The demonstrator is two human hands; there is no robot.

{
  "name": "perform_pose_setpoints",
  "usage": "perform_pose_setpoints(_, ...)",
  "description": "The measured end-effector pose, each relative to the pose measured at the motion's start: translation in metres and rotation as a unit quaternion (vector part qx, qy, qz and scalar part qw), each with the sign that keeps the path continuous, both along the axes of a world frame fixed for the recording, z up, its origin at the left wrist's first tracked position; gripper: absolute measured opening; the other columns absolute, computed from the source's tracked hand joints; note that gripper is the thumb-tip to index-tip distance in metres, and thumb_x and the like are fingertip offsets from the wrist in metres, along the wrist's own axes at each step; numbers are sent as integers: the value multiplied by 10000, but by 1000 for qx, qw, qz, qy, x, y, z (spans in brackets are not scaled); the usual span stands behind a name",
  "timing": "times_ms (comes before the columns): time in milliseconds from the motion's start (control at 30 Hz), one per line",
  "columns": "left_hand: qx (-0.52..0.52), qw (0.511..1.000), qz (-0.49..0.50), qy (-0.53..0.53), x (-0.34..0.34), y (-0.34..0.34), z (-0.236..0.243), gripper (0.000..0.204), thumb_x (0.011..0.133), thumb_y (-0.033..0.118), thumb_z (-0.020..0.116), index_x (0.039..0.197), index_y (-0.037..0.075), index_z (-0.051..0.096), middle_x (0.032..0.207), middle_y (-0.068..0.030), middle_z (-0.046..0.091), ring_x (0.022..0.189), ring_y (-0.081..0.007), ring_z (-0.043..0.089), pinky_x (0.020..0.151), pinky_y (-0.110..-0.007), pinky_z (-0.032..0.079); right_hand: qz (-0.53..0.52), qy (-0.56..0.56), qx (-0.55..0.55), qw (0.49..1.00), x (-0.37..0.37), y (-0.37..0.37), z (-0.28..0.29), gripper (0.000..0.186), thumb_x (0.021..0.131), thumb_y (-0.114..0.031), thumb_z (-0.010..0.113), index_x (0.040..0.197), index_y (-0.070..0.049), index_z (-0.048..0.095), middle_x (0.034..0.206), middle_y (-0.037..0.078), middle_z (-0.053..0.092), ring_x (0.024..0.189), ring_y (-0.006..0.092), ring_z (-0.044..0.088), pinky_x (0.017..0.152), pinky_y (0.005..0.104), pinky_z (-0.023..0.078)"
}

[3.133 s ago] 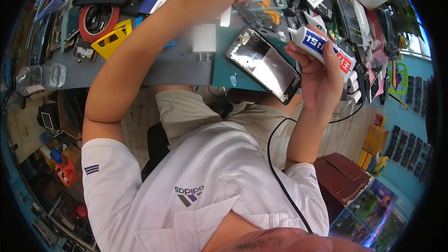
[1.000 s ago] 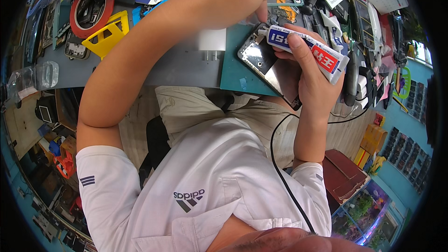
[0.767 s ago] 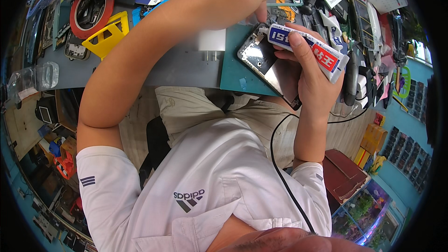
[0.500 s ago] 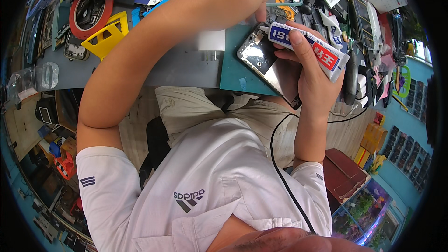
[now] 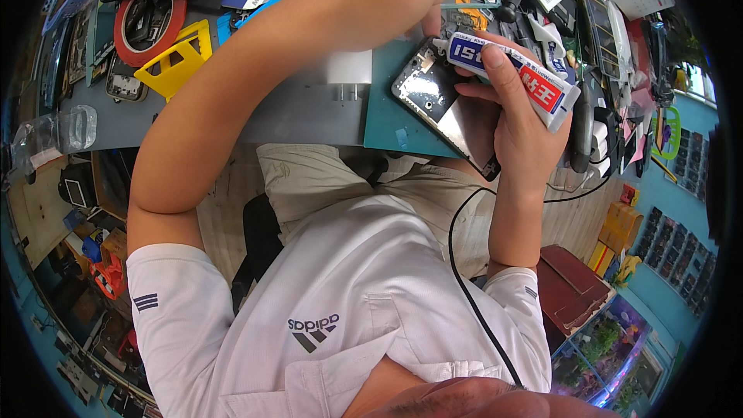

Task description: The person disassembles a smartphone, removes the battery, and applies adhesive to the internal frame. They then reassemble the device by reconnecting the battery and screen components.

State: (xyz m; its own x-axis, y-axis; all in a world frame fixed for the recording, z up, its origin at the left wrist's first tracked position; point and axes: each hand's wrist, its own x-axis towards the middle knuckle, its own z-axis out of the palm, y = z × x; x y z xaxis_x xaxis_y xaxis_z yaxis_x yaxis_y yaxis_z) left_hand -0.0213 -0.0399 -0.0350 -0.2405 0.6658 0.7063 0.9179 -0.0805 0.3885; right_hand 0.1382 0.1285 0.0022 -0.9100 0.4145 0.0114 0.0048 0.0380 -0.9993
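Observation:
In my right hand is a squeeze tube of glue, white with a blue and a red label, pinned under my thumb. Its narrow tip points left over the far end of a dark, shiny phone frame. That frame slants from the green mat over the table's near edge, and the same hand rests along its right side. My left hand reaches across beyond the frame. Its fingers are curled, one pointing down beside the frame's far corner; what they may hold is hidden behind the hand.
Left of the mat lies a white charger plug. Farther left are a yellow plastic stand and a roll of red tape. Phone parts and tools crowd the right side, with a dark-handled tool. A black cable hangs across my lap.
The tube and the phone frame have shifted very slightly, the tube's tip a little up and left. Both hands keep almost the same place.

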Motion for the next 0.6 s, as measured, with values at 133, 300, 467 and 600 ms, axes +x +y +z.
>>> perform_pose_setpoints(133,4,1000,0,5,1,0,-1,228,846,6,636,1064,-40,587,782,-144,685,705,-329,660,651,-426,507,-1,-8,1,1000,0,0,1,278,939,-121,778,1123,83,737,1007,140,749,841,178,745,697,262,632)
perform_pose_setpoints(300,-1,1000,9,12,7,-2,10,227,845,2,635,1063,-44,587,776,-149,681,695,-328,663,634,-424,512,-5,2,-10,1000,0,0,-1,277,939,-118,778,1128,79,735,1022,139,747,849,175,745,689,262,633)
perform_pose_setpoints(467,-13,998,-17,-55,1,1,2,180,879,-1,612,1049,-56,584,772,-170,678,669,-328,674,583,-411,529,-5,11,-2,1000,0,0,-1,271,940,-114,776,1125,79,734,1037,139,743,851,172,743,685,261,633)
perform_pose_setpoints(600,0,999,-21,-35,0,3,0,141,927,29,575,1037,-60,581,779,-182,682,668,-334,678,577,-407,539,-4,16,12,1000,1,0,-1,266,942,-111,773,1125,79,735,1026,133,741,846,165,740,682,251,624)
